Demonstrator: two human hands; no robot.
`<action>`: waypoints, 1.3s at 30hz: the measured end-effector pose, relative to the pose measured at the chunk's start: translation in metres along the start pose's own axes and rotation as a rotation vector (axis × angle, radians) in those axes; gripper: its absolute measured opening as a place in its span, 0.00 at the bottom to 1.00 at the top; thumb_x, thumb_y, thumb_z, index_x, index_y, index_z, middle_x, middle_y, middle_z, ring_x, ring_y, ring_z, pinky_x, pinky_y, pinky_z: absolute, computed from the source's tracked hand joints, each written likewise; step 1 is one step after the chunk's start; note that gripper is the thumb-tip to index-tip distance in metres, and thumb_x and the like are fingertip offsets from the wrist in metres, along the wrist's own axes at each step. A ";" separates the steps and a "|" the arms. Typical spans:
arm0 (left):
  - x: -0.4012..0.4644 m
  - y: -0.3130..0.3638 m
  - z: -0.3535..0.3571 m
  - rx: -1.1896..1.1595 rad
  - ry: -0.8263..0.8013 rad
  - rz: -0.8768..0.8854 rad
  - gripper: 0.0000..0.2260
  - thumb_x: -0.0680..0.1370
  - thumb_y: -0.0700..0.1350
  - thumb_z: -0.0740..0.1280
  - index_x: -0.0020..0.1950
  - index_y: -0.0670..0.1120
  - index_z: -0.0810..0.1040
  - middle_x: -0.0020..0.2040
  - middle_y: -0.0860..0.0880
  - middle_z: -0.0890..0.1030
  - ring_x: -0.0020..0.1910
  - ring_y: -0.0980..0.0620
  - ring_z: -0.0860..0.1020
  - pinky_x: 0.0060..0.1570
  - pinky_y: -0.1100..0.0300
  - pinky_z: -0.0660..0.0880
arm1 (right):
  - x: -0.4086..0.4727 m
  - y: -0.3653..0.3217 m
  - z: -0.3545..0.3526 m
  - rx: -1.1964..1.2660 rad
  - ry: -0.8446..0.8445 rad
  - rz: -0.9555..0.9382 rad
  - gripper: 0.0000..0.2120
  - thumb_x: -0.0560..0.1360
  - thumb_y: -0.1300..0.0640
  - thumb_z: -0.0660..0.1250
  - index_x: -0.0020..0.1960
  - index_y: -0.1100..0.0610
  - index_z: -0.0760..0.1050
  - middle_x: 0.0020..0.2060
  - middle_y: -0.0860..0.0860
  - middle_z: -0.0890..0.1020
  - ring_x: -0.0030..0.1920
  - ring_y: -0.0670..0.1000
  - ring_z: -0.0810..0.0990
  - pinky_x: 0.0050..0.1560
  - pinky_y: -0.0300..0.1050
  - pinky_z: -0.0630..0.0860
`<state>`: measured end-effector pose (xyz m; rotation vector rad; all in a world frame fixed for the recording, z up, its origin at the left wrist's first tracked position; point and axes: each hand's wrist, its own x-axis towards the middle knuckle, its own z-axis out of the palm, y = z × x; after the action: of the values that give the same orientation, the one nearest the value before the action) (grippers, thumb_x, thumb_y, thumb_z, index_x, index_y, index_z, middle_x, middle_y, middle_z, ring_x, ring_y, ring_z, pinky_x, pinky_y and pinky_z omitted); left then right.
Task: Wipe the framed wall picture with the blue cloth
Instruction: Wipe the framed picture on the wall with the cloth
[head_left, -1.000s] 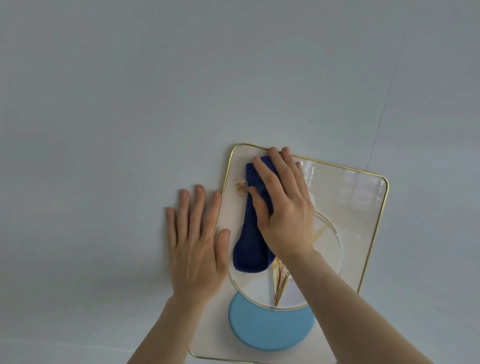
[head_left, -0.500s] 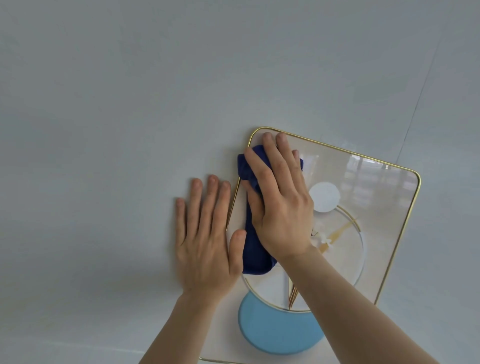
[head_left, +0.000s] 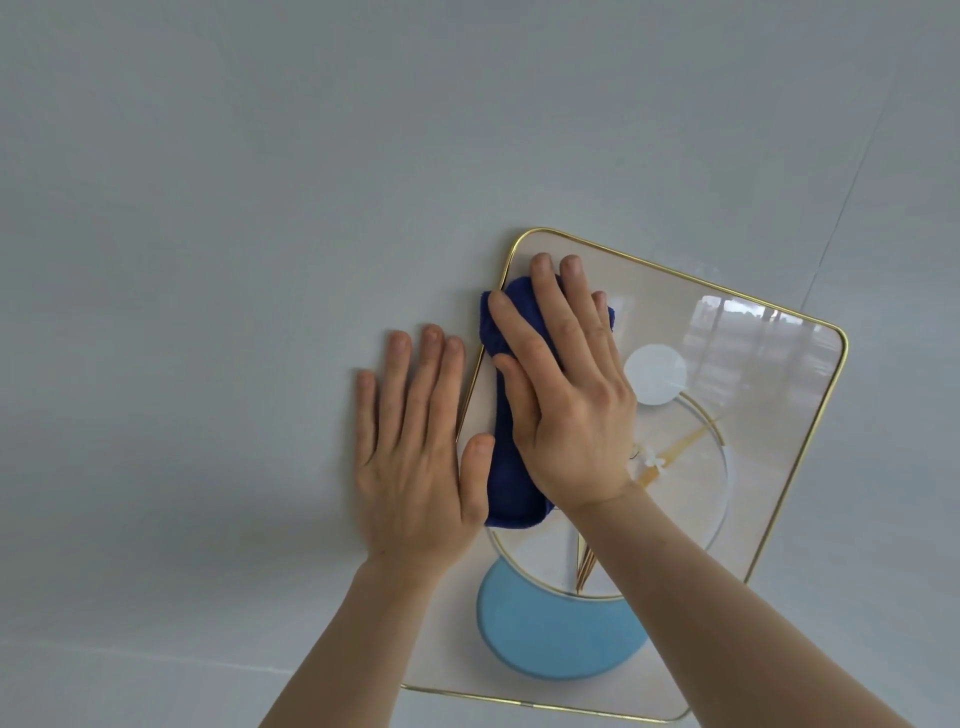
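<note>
The framed picture (head_left: 769, 395) hangs on the wall, with a thin gold rim, glossy glass, a white disc, gold lines and a light blue circle at the bottom. My right hand (head_left: 566, 395) lies flat on the dark blue cloth (head_left: 511, 483), pressing it against the glass near the picture's upper left corner. The cloth is folded long and sticks out below my palm. My left hand (head_left: 415, 447) rests flat on the wall beside the frame's left edge, fingers spread, thumb touching the frame and the cloth.
A plain pale grey wall (head_left: 260, 208) surrounds the picture. A thin vertical seam (head_left: 852, 187) runs down the wall at the upper right. Window reflections show in the glass at the picture's upper right corner.
My right hand has slid the cloth left over the brown smudge near the upper left corner, to the frame's left edge. My left hand stays beside the frame.
</note>
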<state>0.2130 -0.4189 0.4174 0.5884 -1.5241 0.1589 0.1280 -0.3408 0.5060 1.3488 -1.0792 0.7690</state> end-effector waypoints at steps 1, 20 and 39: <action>0.000 0.000 0.000 0.003 -0.001 0.002 0.29 0.84 0.55 0.44 0.82 0.44 0.60 0.83 0.47 0.61 0.84 0.46 0.55 0.82 0.44 0.51 | -0.001 0.001 0.000 0.000 -0.005 -0.007 0.16 0.86 0.56 0.61 0.71 0.57 0.78 0.75 0.61 0.74 0.79 0.63 0.67 0.77 0.65 0.68; -0.001 0.000 -0.002 0.064 -0.035 0.017 0.27 0.85 0.55 0.45 0.83 0.48 0.60 0.83 0.46 0.59 0.84 0.44 0.54 0.82 0.42 0.50 | -0.048 0.001 -0.008 0.041 -0.096 -0.045 0.15 0.85 0.57 0.64 0.69 0.56 0.80 0.73 0.60 0.75 0.78 0.62 0.68 0.73 0.65 0.72; -0.003 -0.002 0.001 0.114 -0.018 0.030 0.27 0.85 0.55 0.47 0.83 0.48 0.58 0.84 0.46 0.58 0.84 0.44 0.52 0.82 0.42 0.49 | -0.171 0.010 -0.050 -0.014 -0.306 -0.017 0.19 0.81 0.61 0.69 0.71 0.52 0.77 0.74 0.56 0.74 0.80 0.59 0.67 0.75 0.60 0.72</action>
<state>0.2129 -0.4203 0.4139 0.6594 -1.5490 0.2658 0.0660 -0.2649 0.3565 1.4936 -1.3073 0.5515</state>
